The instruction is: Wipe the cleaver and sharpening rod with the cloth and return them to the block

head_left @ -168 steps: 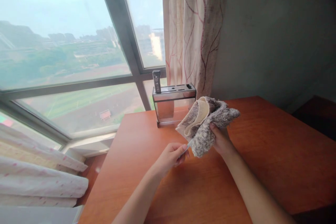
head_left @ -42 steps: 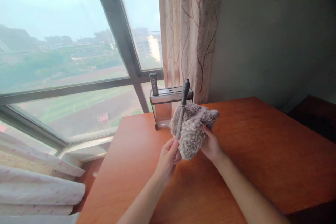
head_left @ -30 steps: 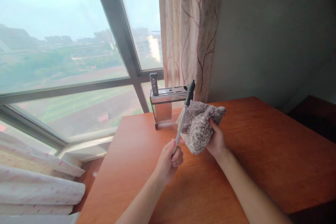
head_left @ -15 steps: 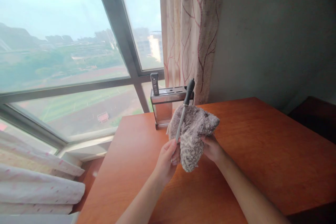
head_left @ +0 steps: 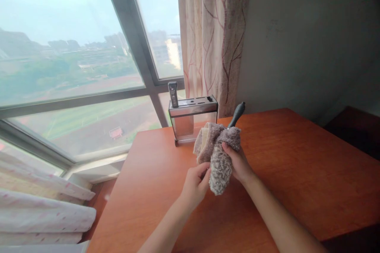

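Observation:
A honing steel with a ridged dark handle (head_left: 236,114) slants up and to the right out of a fuzzy grey-brown cloth (head_left: 221,168). The cloth is folded over its rod, which is almost wholly hidden. My right hand (head_left: 239,163) grips the cloth from the right, thumb on top, just below the handle. My left hand (head_left: 197,182) is closed at the lower left edge of the cloth, where the rod's tip end lies; the tip itself is out of sight. Both hands are above the table.
A clear-sided knife block (head_left: 192,108) with one dark-handled knife (head_left: 173,94) in it stands behind the cloth on the reddish-brown wooden table (head_left: 297,158). A large window (head_left: 74,63) and a patterned curtain (head_left: 213,39) are beyond; a grey wall (head_left: 297,47) is at right.
The honing steel's handle has swung to the right and tilted lower. The cloth, earlier behind the bare rod, now covers it, with my right thumb over the top.

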The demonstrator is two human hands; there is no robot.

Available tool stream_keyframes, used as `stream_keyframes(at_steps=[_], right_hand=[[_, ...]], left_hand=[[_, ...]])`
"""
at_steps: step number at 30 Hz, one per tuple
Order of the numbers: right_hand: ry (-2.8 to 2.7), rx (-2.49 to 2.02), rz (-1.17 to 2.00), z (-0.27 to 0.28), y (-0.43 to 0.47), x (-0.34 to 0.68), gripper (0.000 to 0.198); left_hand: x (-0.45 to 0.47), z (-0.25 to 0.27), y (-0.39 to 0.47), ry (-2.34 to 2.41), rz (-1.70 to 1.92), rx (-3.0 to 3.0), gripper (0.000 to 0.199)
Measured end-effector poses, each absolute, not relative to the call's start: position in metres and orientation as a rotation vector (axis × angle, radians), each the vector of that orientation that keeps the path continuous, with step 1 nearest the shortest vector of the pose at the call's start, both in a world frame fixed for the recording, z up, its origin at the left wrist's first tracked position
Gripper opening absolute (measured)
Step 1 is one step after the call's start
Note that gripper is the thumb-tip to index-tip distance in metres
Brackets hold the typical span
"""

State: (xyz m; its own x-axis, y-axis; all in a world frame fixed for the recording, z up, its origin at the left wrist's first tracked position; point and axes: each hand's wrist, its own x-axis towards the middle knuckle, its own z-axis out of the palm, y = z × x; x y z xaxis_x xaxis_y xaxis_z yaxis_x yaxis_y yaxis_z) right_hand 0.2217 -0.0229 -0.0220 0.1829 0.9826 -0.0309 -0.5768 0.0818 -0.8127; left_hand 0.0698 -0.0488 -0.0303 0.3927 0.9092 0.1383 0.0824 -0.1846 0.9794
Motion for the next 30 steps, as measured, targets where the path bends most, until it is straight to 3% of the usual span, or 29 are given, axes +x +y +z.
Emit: stream_keyframes(at_steps=[11,18,30], right_hand=[[-0.485,-0.772,1.236,-0.021,-0.015,0.236,0.035],[-0.705,-0.886,1.221,-0.021,-0.025,0.217,0.025],[-0.995,-0.929,1.034,-0.009,-0.031,0.224,0.021]], left_hand=[[0.071,-0.020,-0.057,0.690,0.738,1.475,0.022],[0.072,-0.040,-0.051,0.854,1.018,1.382,0.007],[0.062,-0.053,-0.039,1.202,0.914,1.998,0.017]])
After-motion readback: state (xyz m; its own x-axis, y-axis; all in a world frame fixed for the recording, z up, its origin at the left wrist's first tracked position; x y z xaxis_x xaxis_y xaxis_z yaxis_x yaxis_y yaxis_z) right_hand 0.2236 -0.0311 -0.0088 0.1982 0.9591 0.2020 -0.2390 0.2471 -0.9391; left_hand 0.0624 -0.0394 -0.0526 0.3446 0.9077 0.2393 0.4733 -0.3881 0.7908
